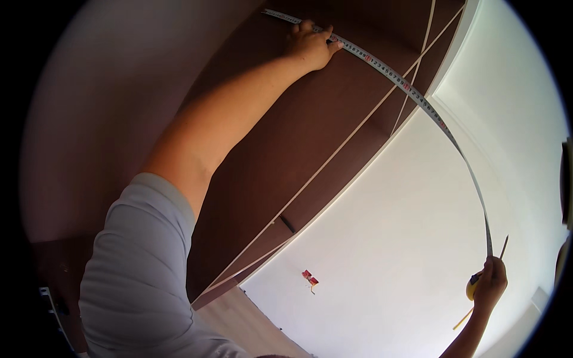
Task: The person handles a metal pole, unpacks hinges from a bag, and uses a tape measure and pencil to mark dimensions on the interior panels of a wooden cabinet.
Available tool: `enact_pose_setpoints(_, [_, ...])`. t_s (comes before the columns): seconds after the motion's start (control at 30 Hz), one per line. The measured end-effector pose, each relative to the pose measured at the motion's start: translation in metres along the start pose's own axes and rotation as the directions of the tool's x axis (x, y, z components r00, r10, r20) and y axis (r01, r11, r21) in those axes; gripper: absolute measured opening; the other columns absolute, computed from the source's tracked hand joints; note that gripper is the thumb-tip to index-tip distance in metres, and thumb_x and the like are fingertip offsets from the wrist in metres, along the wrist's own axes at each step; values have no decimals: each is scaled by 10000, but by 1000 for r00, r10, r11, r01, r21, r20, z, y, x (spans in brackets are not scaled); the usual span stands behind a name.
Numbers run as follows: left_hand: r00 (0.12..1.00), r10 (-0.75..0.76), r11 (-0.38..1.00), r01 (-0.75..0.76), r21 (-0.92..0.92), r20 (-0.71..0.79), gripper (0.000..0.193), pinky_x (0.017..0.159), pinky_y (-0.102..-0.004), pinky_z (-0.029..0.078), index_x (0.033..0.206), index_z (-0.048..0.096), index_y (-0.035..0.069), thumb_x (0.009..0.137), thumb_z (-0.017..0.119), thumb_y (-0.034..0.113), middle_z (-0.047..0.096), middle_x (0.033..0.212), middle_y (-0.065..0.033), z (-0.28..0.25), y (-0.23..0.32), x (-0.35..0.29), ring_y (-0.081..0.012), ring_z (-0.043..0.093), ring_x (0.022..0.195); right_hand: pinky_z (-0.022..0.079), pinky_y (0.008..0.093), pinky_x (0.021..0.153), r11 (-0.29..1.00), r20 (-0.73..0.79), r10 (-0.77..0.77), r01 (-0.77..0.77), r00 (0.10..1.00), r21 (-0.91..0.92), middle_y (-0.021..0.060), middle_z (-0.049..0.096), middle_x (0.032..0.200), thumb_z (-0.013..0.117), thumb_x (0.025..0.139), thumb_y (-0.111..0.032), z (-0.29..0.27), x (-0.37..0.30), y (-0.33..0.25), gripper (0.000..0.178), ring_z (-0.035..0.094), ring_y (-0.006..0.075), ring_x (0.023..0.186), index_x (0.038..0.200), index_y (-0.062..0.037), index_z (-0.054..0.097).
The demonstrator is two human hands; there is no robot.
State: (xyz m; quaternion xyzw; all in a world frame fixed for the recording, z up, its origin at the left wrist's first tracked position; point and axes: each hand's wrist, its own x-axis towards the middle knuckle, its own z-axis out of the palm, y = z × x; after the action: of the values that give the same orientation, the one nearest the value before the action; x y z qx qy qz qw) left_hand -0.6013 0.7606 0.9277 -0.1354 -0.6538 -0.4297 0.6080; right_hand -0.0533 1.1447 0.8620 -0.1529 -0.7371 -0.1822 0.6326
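Note:
A steel measuring tape (pixel 391 73) runs out in a long curve from the upper middle down to the right. My left hand (pixel 311 46) is raised to the brown panel (pixel 286 119), its fingers and thumb closed on the blade near its free end. At the lower right, my right hand (pixel 493 281) grips the yellow and black case (pixel 473 286) of the tape measure. A thin pencil (pixel 505 246) is held in that same hand, its yellow end sticking out below. The blade bows between the two hands, passing in front of the cabinet's edge.
Brown cabinet compartments with pale edge strips (pixel 334 156) slant across the middle. Behind them stands a white wall (pixel 382 238) with a red wall box and loose wire (pixel 310 277). Wood-toned floor (pixel 245 322) shows at the bottom. A dark handle-like piece (pixel 287 224) lies within a compartment.

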Motion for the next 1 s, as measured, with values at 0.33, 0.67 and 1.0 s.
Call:
enact_pose_setpoints(0.33, [879,471,855,-476,-206,-75,804,1265,-514,185,1620,259,80,1041,406,619,187,1696,-180,-41,29,-91,-370,144,1573,465,340,599,985,-35,-114,118,993,127,98,633,806,580,1002,-68,-18,-26,-66,132,584,183,614,960,10,677])
enact_pose_setpoints(0.67, [908,417,897,-419,-142,-48,815,1265,-534,154,1627,263,112,1033,363,662,194,1702,-132,-120,52,-139,-326,129,1582,486,380,632,935,-108,-353,346,929,-79,113,627,817,588,993,-84,-40,-24,-125,121,610,235,660,957,-1,668])
enact_pose_setpoints(1.0, [898,427,870,-440,-223,-107,774,1256,-539,150,1609,323,120,1023,429,614,240,1692,-109,-176,35,-176,-313,152,1576,510,418,636,873,-206,-478,438,854,-214,92,634,767,602,970,-108,-32,-29,-273,135,632,296,685,860,-57,659])
